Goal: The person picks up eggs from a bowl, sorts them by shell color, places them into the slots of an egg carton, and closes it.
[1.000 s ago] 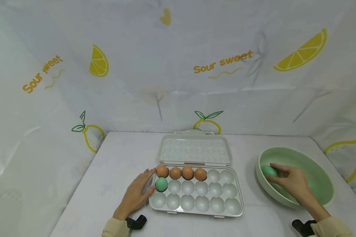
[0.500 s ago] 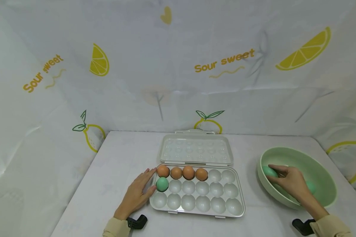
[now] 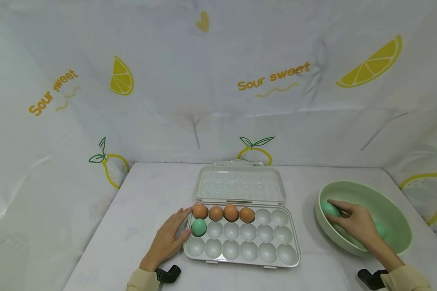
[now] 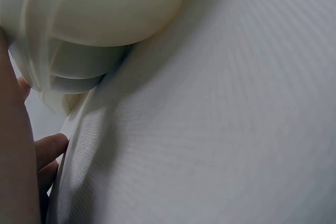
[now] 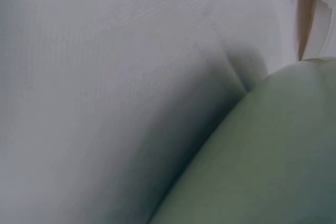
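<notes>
In the head view my right hand [image 3: 357, 223] reaches into a light green bowl [image 3: 397, 214] and pinches a green egg [image 3: 329, 209] between thumb and fingers. Partly behind that hand another green egg [image 3: 380, 229] lies in the bowl. My left hand [image 3: 166, 238] rests with extended fingers along the left edge of a white egg tray [image 3: 295, 258]. Several brown eggs [image 3: 231, 213] fill the left part of the tray's back row. One green egg [image 3: 198, 227] sits at the left of the middle row. In the right wrist view only the bowl's outside [image 5: 273, 150] shows, not the hand.
The tray's clear lid [image 3: 240, 184] lies folded back behind it. A white cloth [image 3: 138, 190] covers the table, and a lemon-printed sheet [image 3: 189, 81] hangs at the back and sides. The bowl stands to the right of the tray, apart from it.
The second green egg in the bowl, hidden behind my right hand and forearm a second ago, now shows beside them. Both hands stay almost where they were.
</notes>
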The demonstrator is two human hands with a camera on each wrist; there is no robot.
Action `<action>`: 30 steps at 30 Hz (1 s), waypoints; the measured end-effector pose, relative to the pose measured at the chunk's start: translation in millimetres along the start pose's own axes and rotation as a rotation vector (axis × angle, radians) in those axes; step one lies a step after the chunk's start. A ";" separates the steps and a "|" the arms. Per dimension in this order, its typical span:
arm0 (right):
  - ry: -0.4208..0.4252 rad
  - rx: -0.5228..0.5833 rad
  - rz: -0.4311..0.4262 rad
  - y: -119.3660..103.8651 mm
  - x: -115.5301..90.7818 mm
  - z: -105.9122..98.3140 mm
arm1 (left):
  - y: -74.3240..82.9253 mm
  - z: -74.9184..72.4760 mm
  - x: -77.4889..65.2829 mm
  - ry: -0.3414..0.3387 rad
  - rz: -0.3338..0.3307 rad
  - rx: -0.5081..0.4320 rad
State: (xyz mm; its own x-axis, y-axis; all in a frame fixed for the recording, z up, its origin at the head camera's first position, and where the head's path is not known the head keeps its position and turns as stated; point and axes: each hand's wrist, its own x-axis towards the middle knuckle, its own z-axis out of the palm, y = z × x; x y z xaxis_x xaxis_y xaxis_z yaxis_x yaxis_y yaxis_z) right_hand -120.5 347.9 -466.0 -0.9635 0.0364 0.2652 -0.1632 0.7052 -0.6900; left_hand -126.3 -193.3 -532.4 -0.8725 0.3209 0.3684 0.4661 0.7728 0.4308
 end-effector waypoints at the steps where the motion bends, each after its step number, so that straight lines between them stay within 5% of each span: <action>1: 0.006 0.033 0.000 -0.7 -0.3 -0.4 | 0.1 -0.1 -0.1 0.000 -0.001 -0.002; 6: 0.018 0.140 -0.002 -6.5 -0.1 -3.6 | 0.9 -0.7 -0.5 -0.003 -0.005 -0.003; 20: 0.002 0.160 0.004 -25.5 3.0 -15.0 | -0.8 -0.4 -1.1 -0.001 -0.009 -0.013; 30: 0.019 0.278 0.003 -47.6 3.0 -6.8 | -0.1 -0.4 0.3 0.001 0.006 -0.024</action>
State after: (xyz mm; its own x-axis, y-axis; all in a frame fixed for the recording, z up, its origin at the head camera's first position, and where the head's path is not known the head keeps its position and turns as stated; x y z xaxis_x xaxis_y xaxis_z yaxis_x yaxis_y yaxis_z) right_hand -114.2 319.3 -427.8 -0.9604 0.0533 0.2735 -0.2148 0.4838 -0.8484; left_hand -126.6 -193.5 -532.1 -0.8694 0.3250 0.3723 0.4750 0.7573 0.4482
